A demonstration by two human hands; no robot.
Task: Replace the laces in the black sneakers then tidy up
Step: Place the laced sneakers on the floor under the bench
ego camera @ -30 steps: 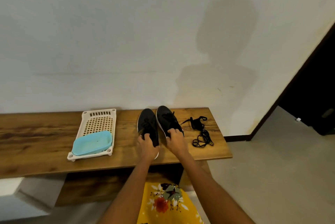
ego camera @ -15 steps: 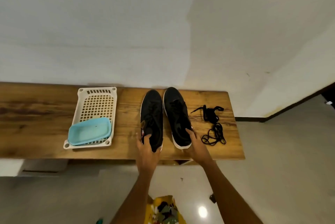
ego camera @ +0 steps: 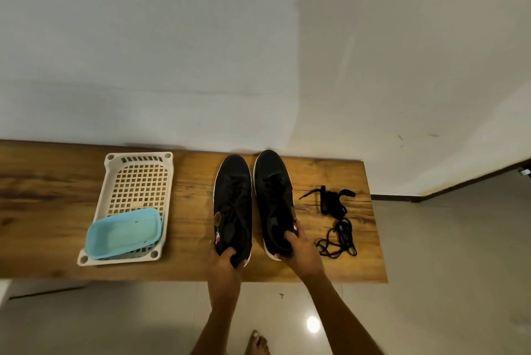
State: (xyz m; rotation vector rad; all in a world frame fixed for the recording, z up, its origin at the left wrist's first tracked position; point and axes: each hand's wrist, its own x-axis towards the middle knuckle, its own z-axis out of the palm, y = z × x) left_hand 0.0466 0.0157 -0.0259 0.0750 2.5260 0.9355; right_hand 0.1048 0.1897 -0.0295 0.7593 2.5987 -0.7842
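Two black sneakers with white soles stand side by side on the bench, toes to the wall, heels at the near edge. The left sneaker [ego camera: 232, 205] almost touches the right sneaker [ego camera: 274, 199]. Loose black laces [ego camera: 336, 222] lie tangled just right of them.

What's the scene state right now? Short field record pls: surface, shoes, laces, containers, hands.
surface: wooden bench against the wall
shoes: left sneaker and right sneaker side by side, toes to the wall
laces: loose black laces right of the shoes, on the bench
containers: white basket left of the shoes, blue tub inside it
left hand: grips left sneaker's heel
right hand: grips right sneaker's heel
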